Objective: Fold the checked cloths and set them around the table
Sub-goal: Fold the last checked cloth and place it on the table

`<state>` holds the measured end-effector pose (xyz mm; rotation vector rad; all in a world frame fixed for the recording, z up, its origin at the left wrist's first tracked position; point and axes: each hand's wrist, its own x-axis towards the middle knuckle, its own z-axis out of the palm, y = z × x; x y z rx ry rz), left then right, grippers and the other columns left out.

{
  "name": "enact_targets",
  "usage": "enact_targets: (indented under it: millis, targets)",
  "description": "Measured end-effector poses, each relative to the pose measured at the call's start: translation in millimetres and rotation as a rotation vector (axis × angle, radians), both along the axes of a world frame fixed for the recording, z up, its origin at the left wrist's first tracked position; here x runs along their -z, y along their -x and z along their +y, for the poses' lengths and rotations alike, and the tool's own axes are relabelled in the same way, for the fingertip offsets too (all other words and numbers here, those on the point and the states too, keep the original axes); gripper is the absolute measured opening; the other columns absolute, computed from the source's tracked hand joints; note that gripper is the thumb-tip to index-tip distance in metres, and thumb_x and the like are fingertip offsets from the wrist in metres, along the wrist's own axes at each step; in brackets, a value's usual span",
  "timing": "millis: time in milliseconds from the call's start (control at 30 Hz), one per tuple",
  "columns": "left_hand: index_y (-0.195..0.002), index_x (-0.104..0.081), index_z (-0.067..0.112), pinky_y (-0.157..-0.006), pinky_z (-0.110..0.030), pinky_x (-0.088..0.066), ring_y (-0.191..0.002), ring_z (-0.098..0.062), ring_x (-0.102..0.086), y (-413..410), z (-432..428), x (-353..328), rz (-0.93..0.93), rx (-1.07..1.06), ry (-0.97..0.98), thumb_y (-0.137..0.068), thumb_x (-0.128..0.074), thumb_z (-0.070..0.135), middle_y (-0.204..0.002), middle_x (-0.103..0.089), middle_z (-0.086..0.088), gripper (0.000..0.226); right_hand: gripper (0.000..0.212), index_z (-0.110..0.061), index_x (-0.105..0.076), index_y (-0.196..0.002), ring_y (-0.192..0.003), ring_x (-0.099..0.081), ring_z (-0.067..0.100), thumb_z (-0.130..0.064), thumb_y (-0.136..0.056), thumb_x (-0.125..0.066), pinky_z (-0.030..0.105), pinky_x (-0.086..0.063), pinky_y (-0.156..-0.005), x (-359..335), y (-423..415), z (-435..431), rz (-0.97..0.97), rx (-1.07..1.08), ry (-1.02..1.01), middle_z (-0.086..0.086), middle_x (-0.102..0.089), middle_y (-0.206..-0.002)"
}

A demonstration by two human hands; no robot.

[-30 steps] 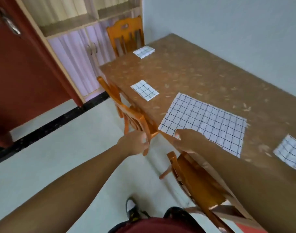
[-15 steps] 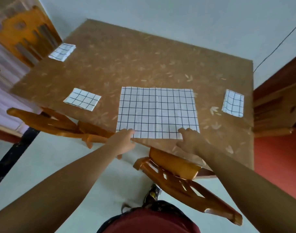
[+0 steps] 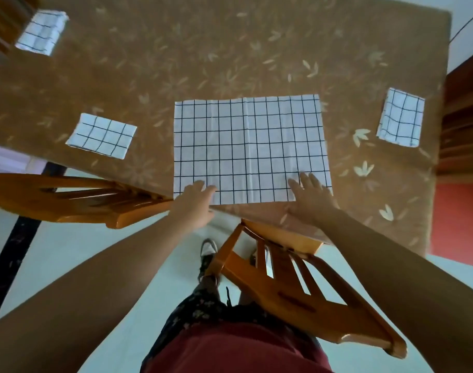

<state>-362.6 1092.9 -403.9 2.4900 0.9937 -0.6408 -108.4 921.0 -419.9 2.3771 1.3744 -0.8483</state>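
We laid our left hand (image 3: 196, 203) and right hand (image 3: 312, 200), fingers flat, on the unfolded checked cloth (image 3: 250, 146) at the table's (image 3: 203, 63) 6 o'clock edge. Light and limp, it seemed best pinched at its 5 and 7 o'clock corners.

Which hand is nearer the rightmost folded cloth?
Right. The right hand rests on the near-right corner of the open cloth, left of the rightmost folded cloth; the left hand is farther left, at the near-left corner.
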Motion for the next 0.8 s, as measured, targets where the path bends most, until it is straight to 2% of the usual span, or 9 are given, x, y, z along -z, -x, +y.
enact_targets:
  millis: [67,133,233,333,433,500,600,667,800]
  targets:
    - [-0.156,-0.026,0.030,-0.113,-0.057,-0.040,-0.151,-0.039,-0.023,-4,8,16,0.030,0.062,-0.048,-0.091,-0.071,0.031,-0.165,-0.018,-0.015,0.079,0.090,-0.026,-0.008,-0.164,-0.159,0.005,0.032,-0.054,-0.096,-0.060,0.056,-0.015,-0.127,12,-1,4,0.005,0.012,0.003,0.010,0.007,-0.173]
    - [-0.159,-0.015,0.031,-0.118,-0.061,-0.031,-0.155,-0.041,-0.010,-8,16,31,0.032,0.126,-0.098,-0.089,-0.073,0.042,-0.168,-0.005,-0.017,0.091,0.093,-0.026,-0.004,-0.164,-0.159,0.009,0.033,-0.056,-0.096,-0.061,0.057,-0.011,-0.126,22,0,8,0.001,0.036,-0.010,0.011,0.012,-0.172]
    - [-0.160,-0.009,0.030,-0.117,-0.064,-0.029,-0.154,-0.043,-0.008,-14,25,52,0.017,0.188,-0.165,-0.082,-0.075,0.056,-0.168,-0.003,-0.020,0.105,0.096,-0.023,0.005,-0.163,-0.158,0.012,0.036,-0.057,-0.098,-0.057,0.057,-0.006,-0.126,37,2,15,-0.023,0.045,-0.052,0.015,0.016,-0.171]
    - [-0.160,-0.007,0.034,-0.114,-0.069,-0.029,-0.155,-0.042,-0.008,-14,30,66,0.022,0.189,-0.144,-0.078,-0.076,0.060,-0.169,0.000,-0.018,0.110,0.095,-0.023,0.011,-0.163,-0.158,0.014,0.034,-0.059,-0.100,-0.050,0.057,-0.002,-0.127,49,4,16,-0.022,0.078,-0.037,0.014,0.016,-0.171]
    - [-0.160,-0.008,0.036,-0.113,-0.070,-0.029,-0.155,-0.040,-0.007,-8,33,74,0.025,0.186,-0.142,-0.078,-0.074,0.063,-0.170,0.003,-0.015,0.108,0.089,-0.021,-0.001,-0.163,-0.159,0.005,0.033,-0.059,-0.099,-0.050,0.059,-0.007,-0.126,55,8,11,-0.013,0.112,-0.085,0.012,0.007,-0.173]
    - [-0.159,-0.011,0.037,-0.112,-0.068,-0.032,-0.155,-0.038,-0.010,-6,34,74,0.010,0.193,-0.158,-0.077,-0.075,0.062,-0.170,-0.002,-0.013,0.107,0.082,-0.019,-0.017,-0.160,-0.157,-0.010,0.036,-0.058,-0.098,-0.054,0.058,-0.019,-0.124,54,12,9,-0.047,0.118,-0.151,0.013,-0.009,-0.171]
    - [-0.157,-0.018,0.036,-0.113,-0.065,-0.033,-0.154,-0.036,-0.014,-2,35,73,-0.001,0.203,-0.161,-0.076,-0.078,0.059,-0.169,-0.010,-0.011,0.103,0.065,-0.016,-0.040,-0.147,-0.143,-0.035,0.039,-0.049,-0.096,-0.062,0.055,-0.035,-0.115,51,18,9,-0.111,0.098,-0.202,0.015,-0.035,-0.157]
    - [-0.157,-0.022,0.033,-0.114,-0.065,-0.030,-0.154,-0.035,-0.015,1,35,72,0.001,0.217,-0.147,-0.077,-0.082,0.049,-0.168,-0.012,-0.011,0.101,0.048,-0.014,-0.053,-0.135,-0.131,-0.046,0.038,-0.041,-0.096,-0.063,0.053,-0.037,-0.110,49,21,11,-0.135,0.099,-0.215,0.015,-0.048,-0.143]
    - [-0.155,-0.021,0.032,-0.110,-0.066,-0.035,-0.150,-0.035,-0.026,12,37,72,-0.028,0.265,-0.183,-0.072,-0.088,0.017,-0.164,-0.025,-0.012,0.107,0.029,-0.010,-0.062,-0.122,-0.119,-0.054,0.036,-0.027,-0.099,-0.055,0.051,-0.042,-0.102,41,26,15,-0.147,0.102,-0.219,0.014,-0.060,-0.126]
